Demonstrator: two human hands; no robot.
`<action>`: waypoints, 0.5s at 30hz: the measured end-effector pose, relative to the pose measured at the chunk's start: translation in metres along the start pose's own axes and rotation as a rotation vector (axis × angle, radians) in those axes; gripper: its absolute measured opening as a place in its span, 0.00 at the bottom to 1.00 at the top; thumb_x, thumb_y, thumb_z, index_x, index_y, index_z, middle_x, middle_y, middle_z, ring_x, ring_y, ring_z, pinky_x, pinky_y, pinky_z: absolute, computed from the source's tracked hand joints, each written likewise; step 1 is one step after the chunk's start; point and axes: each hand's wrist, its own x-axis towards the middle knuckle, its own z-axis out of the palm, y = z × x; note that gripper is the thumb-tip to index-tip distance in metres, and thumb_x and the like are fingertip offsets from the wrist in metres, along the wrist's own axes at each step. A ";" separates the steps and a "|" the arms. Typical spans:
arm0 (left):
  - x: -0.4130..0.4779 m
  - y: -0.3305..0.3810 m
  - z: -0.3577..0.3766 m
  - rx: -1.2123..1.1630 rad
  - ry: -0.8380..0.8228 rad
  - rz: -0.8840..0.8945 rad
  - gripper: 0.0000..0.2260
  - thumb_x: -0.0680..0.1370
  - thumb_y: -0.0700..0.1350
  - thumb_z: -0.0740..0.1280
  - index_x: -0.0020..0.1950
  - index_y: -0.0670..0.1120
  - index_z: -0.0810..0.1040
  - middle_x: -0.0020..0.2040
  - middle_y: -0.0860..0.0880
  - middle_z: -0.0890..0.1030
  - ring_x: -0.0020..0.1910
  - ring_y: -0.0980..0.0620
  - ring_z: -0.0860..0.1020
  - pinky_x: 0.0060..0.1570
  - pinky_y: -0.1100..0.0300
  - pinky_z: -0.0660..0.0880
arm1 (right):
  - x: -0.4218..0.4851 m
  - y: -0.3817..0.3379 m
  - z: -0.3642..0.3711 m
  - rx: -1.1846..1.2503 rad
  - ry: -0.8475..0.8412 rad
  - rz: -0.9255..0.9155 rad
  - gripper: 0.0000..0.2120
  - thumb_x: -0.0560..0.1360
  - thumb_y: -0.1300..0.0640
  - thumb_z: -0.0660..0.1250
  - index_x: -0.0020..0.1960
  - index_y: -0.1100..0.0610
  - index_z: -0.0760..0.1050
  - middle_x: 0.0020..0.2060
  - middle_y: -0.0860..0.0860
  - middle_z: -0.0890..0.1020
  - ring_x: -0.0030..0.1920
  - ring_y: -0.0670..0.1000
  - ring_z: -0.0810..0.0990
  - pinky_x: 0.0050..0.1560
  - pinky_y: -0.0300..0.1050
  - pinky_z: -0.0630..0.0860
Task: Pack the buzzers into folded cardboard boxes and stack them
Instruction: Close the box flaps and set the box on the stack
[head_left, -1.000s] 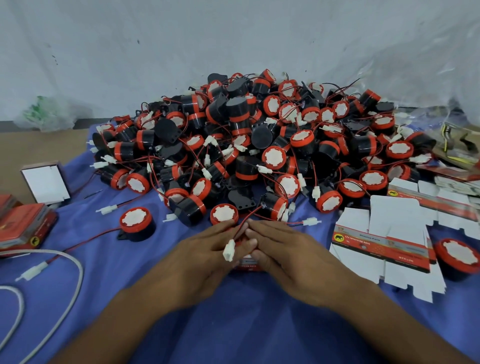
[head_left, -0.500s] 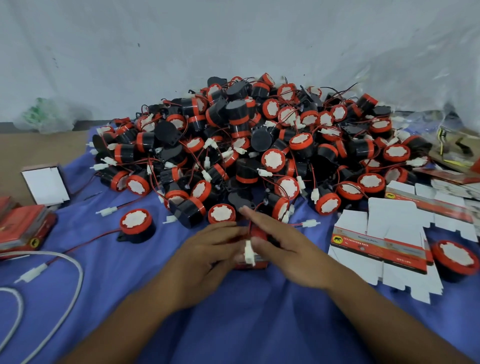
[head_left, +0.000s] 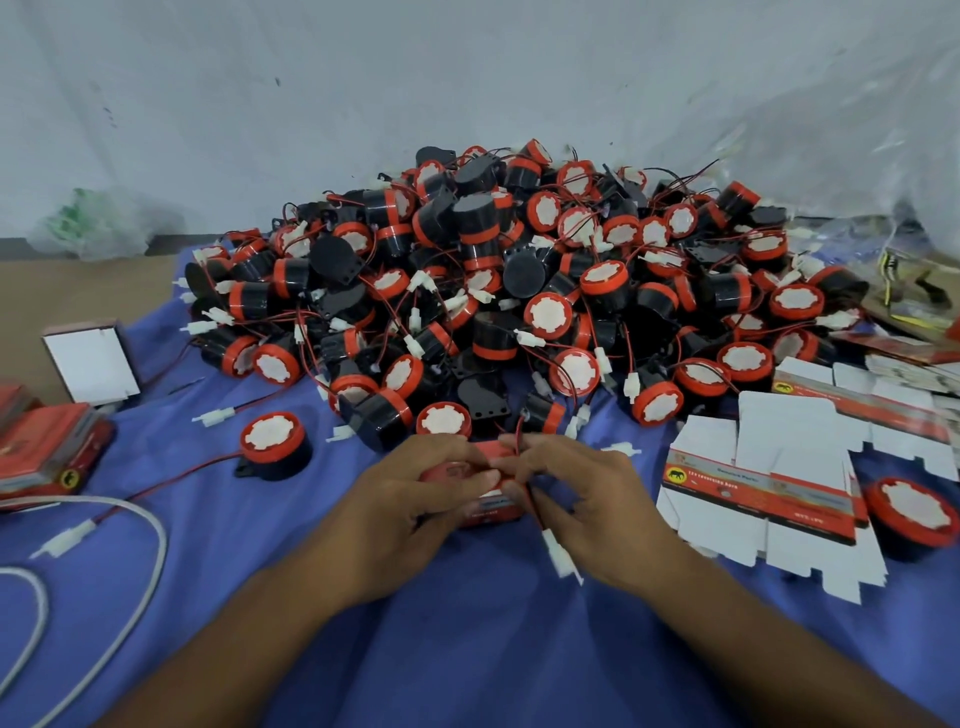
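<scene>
Left hand (head_left: 415, 501): fingers curled round a small red cardboard box (head_left: 491, 506), holding it on the blue cloth (head_left: 467, 649).
Right hand (head_left: 592, 499): pinches a red wire (head_left: 531, 501) at the box's right end; the white connector (head_left: 560, 558) dangles under the palm.
Just beyond the fingertips: buzzer pile (head_left: 519, 291), wires tangled, crowding close.
Right of right hand: flat box blanks (head_left: 769, 483).
Left of left hand: lone buzzer (head_left: 272, 447); farther out, white cable (head_left: 140, 525), packed boxes (head_left: 47, 452).
</scene>
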 end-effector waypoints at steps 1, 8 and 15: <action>0.000 0.000 -0.001 0.003 -0.013 0.002 0.13 0.81 0.45 0.64 0.63 0.45 0.82 0.62 0.48 0.79 0.62 0.50 0.77 0.59 0.56 0.75 | -0.002 -0.001 0.001 -0.018 0.019 -0.003 0.05 0.76 0.64 0.70 0.50 0.57 0.81 0.45 0.52 0.85 0.44 0.54 0.84 0.40 0.55 0.80; -0.003 -0.004 -0.001 -0.036 0.005 -0.083 0.13 0.80 0.42 0.66 0.62 0.47 0.83 0.64 0.52 0.79 0.63 0.57 0.76 0.57 0.59 0.77 | -0.005 -0.005 -0.003 -0.102 -0.006 -0.046 0.11 0.77 0.63 0.69 0.59 0.56 0.80 0.45 0.47 0.85 0.39 0.44 0.82 0.38 0.31 0.75; -0.005 -0.006 0.004 -0.175 0.046 -0.191 0.13 0.79 0.48 0.69 0.61 0.44 0.83 0.64 0.56 0.79 0.73 0.61 0.67 0.71 0.61 0.67 | -0.006 -0.012 0.005 -0.086 0.158 -0.033 0.08 0.76 0.55 0.66 0.47 0.50 0.66 0.41 0.50 0.84 0.42 0.48 0.82 0.39 0.40 0.77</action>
